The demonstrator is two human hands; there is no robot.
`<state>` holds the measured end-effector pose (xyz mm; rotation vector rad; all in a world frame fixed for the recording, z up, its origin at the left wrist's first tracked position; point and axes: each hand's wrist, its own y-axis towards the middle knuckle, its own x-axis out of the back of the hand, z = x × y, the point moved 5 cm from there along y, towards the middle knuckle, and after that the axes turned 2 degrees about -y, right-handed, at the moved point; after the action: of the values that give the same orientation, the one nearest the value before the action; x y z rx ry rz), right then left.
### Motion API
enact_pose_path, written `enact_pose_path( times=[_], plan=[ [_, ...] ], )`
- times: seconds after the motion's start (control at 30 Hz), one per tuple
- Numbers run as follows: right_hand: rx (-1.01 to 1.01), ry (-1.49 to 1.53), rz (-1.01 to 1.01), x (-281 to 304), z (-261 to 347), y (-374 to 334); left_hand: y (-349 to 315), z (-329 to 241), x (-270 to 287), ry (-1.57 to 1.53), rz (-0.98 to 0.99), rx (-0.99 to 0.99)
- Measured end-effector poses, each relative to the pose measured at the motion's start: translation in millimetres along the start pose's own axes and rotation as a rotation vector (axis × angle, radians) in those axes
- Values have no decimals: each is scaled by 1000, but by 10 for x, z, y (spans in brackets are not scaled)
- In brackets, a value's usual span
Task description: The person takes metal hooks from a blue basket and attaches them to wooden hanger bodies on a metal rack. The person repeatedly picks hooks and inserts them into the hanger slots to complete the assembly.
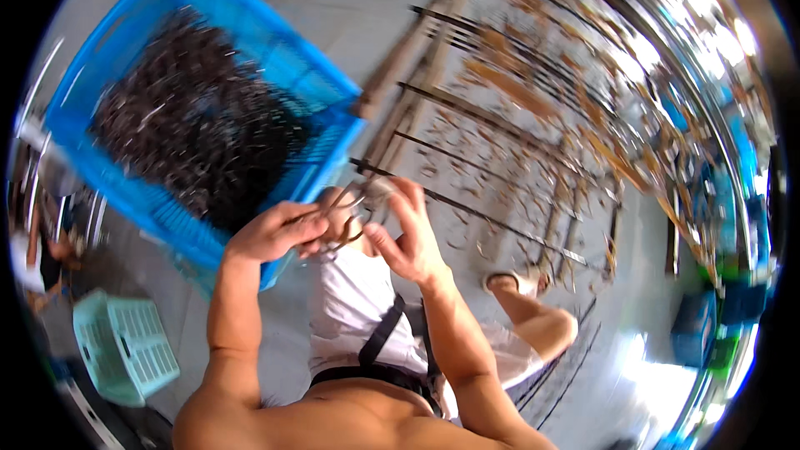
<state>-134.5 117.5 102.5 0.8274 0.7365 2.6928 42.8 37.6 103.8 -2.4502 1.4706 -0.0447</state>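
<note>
In front of my lap, my left hand (271, 235) is closed, its thumb and fingers pinching a few thin, curved metal pieces (348, 242). Facing it, my right hand (414, 243) has its thumb and fingers curled around the other side of the same pieces. Blur hides their exact shape and number. Just beyond my left hand stands a blue plastic crate (312, 54), holding a heap of small dark metal pieces (187, 108). To the right of my hands is a frame of bars (475, 108) with many small curved pieces hanging along it.
A pale green plastic basket (125, 350) lies on the grey floor at the lower left. Blue bins (693, 329) stand at the far right. My foot (504, 283) is close to the frame's lower bar. Metal rods (37, 100) show at the left edge.
</note>
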Motion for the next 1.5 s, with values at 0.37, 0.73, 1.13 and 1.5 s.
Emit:
enact_pose_path(
  times=[0.37, 0.73, 1.13, 1.5],
  plan=[
    [-635, 385, -165, 1428, -254, -1661, 620, 636, -1266, -420, 613, 255],
    [-656, 107, -1577, 2441, -1239, -2538, 734, 816, -1979, -135, 589, 316],
    [-606, 366, -1499, 2493, -1396, -2460, 818, 932, -2090, -138, 559, 315],
    [-731, 244, -1535, 2446, -1365, -2416, 854, 978, -2129, -93, 511, 402]
  ],
)
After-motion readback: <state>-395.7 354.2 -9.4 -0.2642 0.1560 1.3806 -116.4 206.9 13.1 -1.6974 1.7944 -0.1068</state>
